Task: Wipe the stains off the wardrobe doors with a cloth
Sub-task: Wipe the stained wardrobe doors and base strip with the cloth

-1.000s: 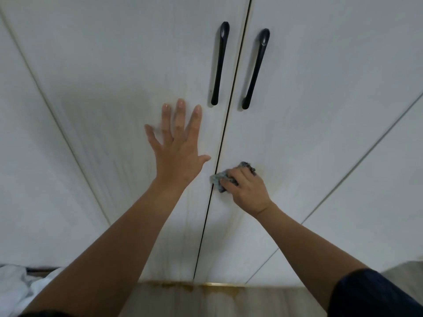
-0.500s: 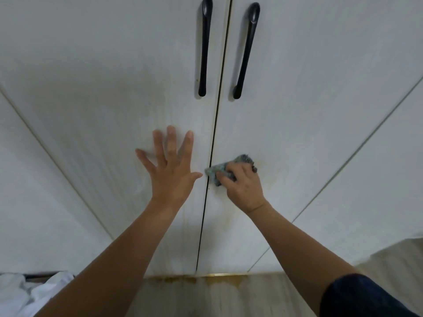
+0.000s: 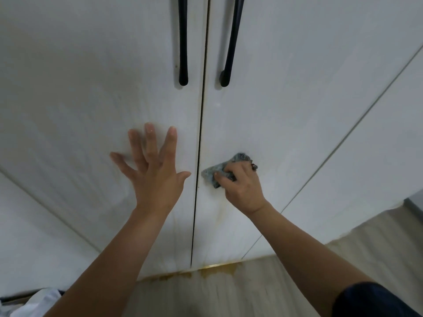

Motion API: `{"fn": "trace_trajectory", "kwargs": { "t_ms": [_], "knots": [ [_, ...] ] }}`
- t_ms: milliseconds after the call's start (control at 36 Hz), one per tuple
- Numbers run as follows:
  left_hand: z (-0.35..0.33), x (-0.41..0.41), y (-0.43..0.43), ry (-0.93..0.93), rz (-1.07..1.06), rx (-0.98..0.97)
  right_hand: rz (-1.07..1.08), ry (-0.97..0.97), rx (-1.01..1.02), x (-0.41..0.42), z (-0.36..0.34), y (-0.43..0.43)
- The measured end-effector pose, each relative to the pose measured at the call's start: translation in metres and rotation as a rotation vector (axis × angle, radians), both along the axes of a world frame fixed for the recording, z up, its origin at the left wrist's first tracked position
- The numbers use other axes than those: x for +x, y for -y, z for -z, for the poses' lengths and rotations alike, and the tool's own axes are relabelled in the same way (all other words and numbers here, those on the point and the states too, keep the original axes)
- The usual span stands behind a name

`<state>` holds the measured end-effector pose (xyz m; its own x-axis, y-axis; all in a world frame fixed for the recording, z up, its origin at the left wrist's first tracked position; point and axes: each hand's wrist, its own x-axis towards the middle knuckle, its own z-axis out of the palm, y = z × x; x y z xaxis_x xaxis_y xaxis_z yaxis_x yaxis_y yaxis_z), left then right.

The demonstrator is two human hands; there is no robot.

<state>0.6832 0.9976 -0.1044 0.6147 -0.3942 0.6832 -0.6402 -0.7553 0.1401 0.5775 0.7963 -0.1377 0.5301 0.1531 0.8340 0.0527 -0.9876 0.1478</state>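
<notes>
Two white wardrobe doors meet at a dark vertical gap. My left hand (image 3: pixel 155 172) lies flat with spread fingers on the left door (image 3: pixel 91 99), just left of the gap. My right hand (image 3: pixel 240 188) grips a crumpled grey-blue cloth (image 3: pixel 217 170) and presses it against the right door (image 3: pixel 286 110), close to the gap. Faint yellowish-brown streaks (image 3: pixel 220 213) run down the right door below the cloth. More pale streaks show on the lower left door (image 3: pixel 176 232).
Two long black handles (image 3: pixel 183 42) (image 3: pixel 231 42) hang either side of the gap above my hands. A brownish puddle (image 3: pixel 217 271) stains the wooden floor at the foot of the doors. White fabric (image 3: pixel 34 303) lies at the bottom left.
The view has tilted down, so the handles sit higher in the frame. My left hand has slid lower on the left door. My right hand keeps the cloth near the gap.
</notes>
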Motion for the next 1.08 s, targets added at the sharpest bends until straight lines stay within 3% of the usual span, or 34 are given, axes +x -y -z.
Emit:
{"fn": "trace_trajectory", "kwargs": {
  "t_ms": [56,111,306,444,556,694,806,1000,1083],
  "knots": [
    [-0.001,-0.002,0.000,0.004,-0.010,0.005,-0.012,-0.163,-0.026,-0.011,0.018,0.002],
    [-0.001,-0.007,0.000,0.008,-0.013,-0.002,0.002,-0.203,0.019,-0.022,0.017,0.000],
    [0.015,-0.021,-0.002,0.027,-0.021,0.051,0.056,0.239,0.182,-0.032,-0.069,0.010],
    [0.028,-0.024,0.000,0.040,-0.099,0.102,0.071,0.384,0.234,-0.016,-0.092,0.031],
    [0.026,-0.032,0.005,0.028,-0.154,0.151,0.062,0.284,0.160,-0.015,-0.055,0.041],
    [0.007,-0.033,0.019,0.016,-0.192,0.182,-0.018,0.001,0.040,-0.036,0.004,0.060],
    [0.003,-0.035,0.030,-0.058,-0.202,0.199,-0.086,-0.125,0.031,-0.048,0.014,0.073],
    [0.004,-0.032,0.028,-0.086,-0.151,0.167,-0.043,0.317,0.263,-0.056,-0.074,0.079],
    [0.005,-0.031,0.028,-0.086,-0.153,0.154,0.046,0.358,0.378,-0.051,-0.084,0.095]
  ]
}}
